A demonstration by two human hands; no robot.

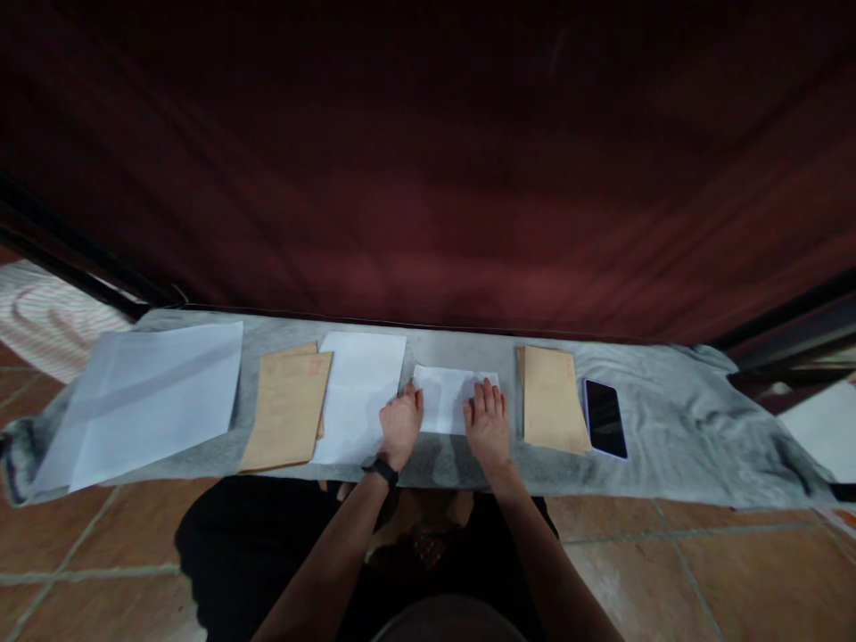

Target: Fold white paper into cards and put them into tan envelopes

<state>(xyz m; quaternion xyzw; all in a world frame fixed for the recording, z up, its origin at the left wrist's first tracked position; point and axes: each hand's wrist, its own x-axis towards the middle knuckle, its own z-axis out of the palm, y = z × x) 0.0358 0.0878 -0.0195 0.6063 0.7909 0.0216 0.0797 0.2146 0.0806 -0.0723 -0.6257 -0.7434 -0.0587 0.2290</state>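
A small white sheet of folded paper (445, 399) lies on the grey cloth in front of me. My left hand (399, 421), with a dark band at the wrist, has its fingers curled in and pinches the paper's left edge. Stretched out over the paper's right part, my right hand (487, 423) lies flat with its fingers a little apart. Just left of my left hand is a larger white sheet (361, 392) with a faint crease, and that hand partly covers its right edge.
Brown envelopes (287, 406) are stacked at the left, beside large white sheets (153, 392). Another envelope stack (552, 401) and a phone (605, 419) lie to the right. Grey cloth (675, 428) covers the narrow table. A dark red curtain (428, 205) hangs behind it.
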